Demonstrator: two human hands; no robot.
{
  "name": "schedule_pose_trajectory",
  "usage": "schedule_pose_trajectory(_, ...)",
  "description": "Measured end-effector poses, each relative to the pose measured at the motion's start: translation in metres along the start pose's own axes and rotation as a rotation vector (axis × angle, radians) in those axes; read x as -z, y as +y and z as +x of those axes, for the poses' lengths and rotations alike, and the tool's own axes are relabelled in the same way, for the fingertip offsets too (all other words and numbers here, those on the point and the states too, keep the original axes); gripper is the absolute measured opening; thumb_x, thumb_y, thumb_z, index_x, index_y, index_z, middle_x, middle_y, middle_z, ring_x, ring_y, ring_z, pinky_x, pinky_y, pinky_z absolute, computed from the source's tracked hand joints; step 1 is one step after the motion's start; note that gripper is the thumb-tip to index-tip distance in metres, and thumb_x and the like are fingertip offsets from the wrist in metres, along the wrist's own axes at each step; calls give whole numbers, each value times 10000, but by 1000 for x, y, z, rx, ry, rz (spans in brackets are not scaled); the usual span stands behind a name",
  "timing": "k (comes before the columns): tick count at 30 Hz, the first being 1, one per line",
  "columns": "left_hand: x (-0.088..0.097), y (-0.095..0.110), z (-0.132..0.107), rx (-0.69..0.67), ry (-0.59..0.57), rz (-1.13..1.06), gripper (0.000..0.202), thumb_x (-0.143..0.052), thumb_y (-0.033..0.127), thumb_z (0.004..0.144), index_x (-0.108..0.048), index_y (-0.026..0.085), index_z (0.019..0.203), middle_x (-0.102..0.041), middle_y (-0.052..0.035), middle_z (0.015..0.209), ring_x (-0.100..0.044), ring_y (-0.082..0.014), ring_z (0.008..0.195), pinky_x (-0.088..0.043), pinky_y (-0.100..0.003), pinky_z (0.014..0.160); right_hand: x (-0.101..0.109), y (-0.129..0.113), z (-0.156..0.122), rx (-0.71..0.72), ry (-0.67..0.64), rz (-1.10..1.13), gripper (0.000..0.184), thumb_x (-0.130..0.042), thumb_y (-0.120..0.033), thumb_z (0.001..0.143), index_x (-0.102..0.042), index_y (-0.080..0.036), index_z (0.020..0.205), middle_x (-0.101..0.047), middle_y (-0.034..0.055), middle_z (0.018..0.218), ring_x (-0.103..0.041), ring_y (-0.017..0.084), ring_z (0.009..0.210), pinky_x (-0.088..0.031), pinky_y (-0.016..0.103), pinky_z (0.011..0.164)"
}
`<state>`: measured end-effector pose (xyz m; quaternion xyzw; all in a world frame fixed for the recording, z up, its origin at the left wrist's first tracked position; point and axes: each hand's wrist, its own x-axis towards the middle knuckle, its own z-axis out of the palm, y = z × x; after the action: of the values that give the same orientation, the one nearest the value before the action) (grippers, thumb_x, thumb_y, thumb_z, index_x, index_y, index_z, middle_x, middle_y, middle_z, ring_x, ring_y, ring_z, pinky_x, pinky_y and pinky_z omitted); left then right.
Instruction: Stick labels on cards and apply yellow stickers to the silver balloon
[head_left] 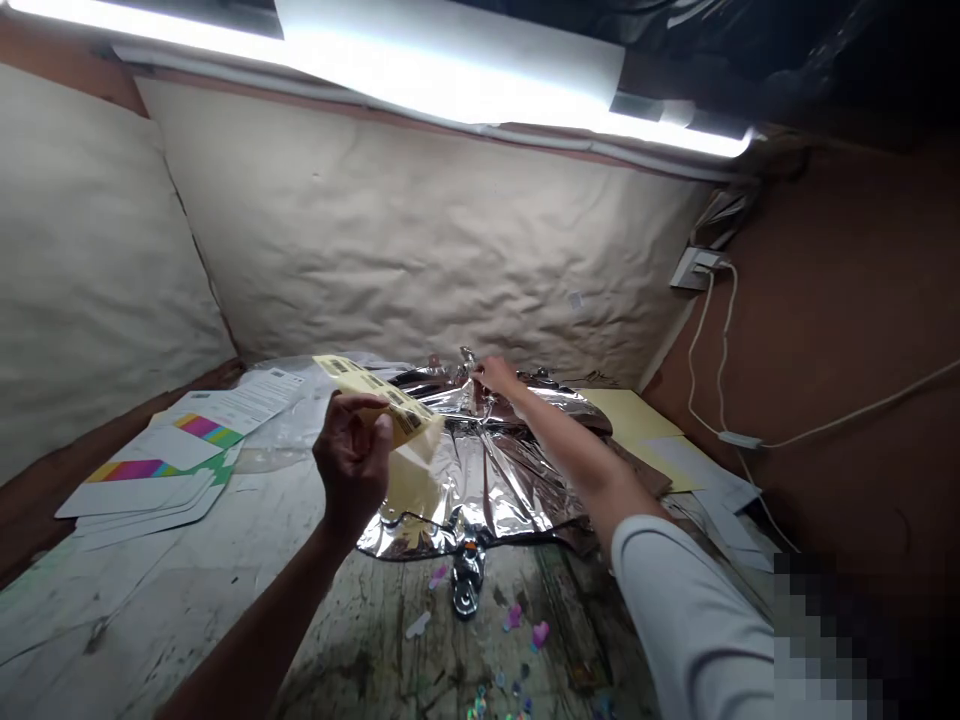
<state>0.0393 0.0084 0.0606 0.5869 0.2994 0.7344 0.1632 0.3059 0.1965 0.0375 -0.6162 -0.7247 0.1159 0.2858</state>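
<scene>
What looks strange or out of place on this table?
Small pink and white scraps lie scattered on the stained table in front of the crumpled silver foil, as if something spilled there.

a bright fluorescent tube [450, 65] along the far wall [412, 230] glares white, foil [480, 480] throws hot reflections, the near right corner is pixelated, edges bow outward

yellow label sheet [375, 388] — barcodes, txt too small to read
</scene>
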Motion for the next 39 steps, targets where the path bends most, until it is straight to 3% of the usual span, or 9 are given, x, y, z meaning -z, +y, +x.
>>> schedule_pose_trajectory(5, -3, -10, -3, 240, -230, -195, 245, -515, 165, 773, -517, 210, 1014, -563, -12, 857, -595, -134, 741, -503, -245, 650, -18, -21, -17, -17, 137, -6, 440, -643, -159, 793, -576, -107, 1224, -543, 216, 1332, -433, 310, 1262, -298, 445, 1077)
schedule_pose_trajectory(11, -10, -50, -5, 556, -314, -364, 435, -519, 226, 731, -415, 213, 1153, -604, -59, 1022, -642, -158, 842, -535, -265, 658, 16, -37, -56, 51, 91, 198, 471, -300, -413, 993, -554, -131, 1272, -663, 130, 1179, -614, 216, 1091, -477, 364, 952)
schedule_pose_trajectory(17, -12, -49, -15, 749, -499, -591, 882, -710, 235, 677, -222, 271, 1411, -640, -61, 1093, -668, -176, 854, -539, -293, 694, 29, -46, -108, 145, -154, 656, 797, -657, -552, 799, -364, -195, 1449, -557, 144, 1355, -552, 244, 1222, -471, 375, 991)
schedule_pose_trajectory(21, -12, -38, -17, 802, -681, -610, 854, -789, 271, 658, -373, 228, 1403, -671, -88, 1063, -674, -204, 868, -529, -287, 686, 30, -49, -117, 68, -218, 686, 662, -755, -516, 694, -601, -154, 1226, -695, 107, 1096, -662, 236, 976, -517, 381, 893)
schedule_pose_trajectory(26, -17, -35, -19, 836, -508, -545, 386, -756, 402, 723, -675, 140, 996, -686, -82, 969, -649, -173, 830, -540, -298, 708, 40, -54, -123, 120, -119, 679, 424, -777, -438, 668, -705, -148, 968, -726, 63, 902, -672, 204, 818, -539, 365, 805)
schedule_pose_trajectory(30, -18, -32, -17, 746, -231, -524, 327, -788, 379, 690, -698, 139, 893, -687, -45, 888, -623, -131, 775, -530, -260, 702, 46, -77, -135, 328, 290, 384, 341, -735, -333, 754, -704, -197, 1066, -697, 77, 1043, -638, 216, 977, -510, 373, 894)
schedule_pose_trajectory(32, -18, -28, -15, 649, -152, -496, 312, -782, 353, 702, -704, 142, 918, -693, -43, 877, -627, -132, 784, -525, -250, 718, 43, -96, -145, 403, 427, 315, 230, -685, -295, 816, -718, -205, 1025, -694, 71, 1003, -648, 193, 903, -524, 344, 850)
schedule_pose_trajectory(35, -17, -18, -15, 501, -181, -426, 257, -738, 312, 756, -706, 137, 940, -695, -49, 853, -634, -136, 764, -522, -244, 713, 33, -126, -160, 503, 373, 341, 134, -638, -259, 864, -735, -212, 942, -704, 49, 893, -659, 164, 765, -544, 296, 740)
schedule_pose_trajectory(39, -14, -5, -18, 371, -213, -353, 179, -697, 257, 794, -689, 150, 937, -677, -32, 822, -629, -131, 740, -520, -231, 693, 29, -149, -173, 588, 352, 310, 143, -633, -203, 864, -750, -230, 942, -717, 43, 903, -674, 167, 810, -541, 286, 762)
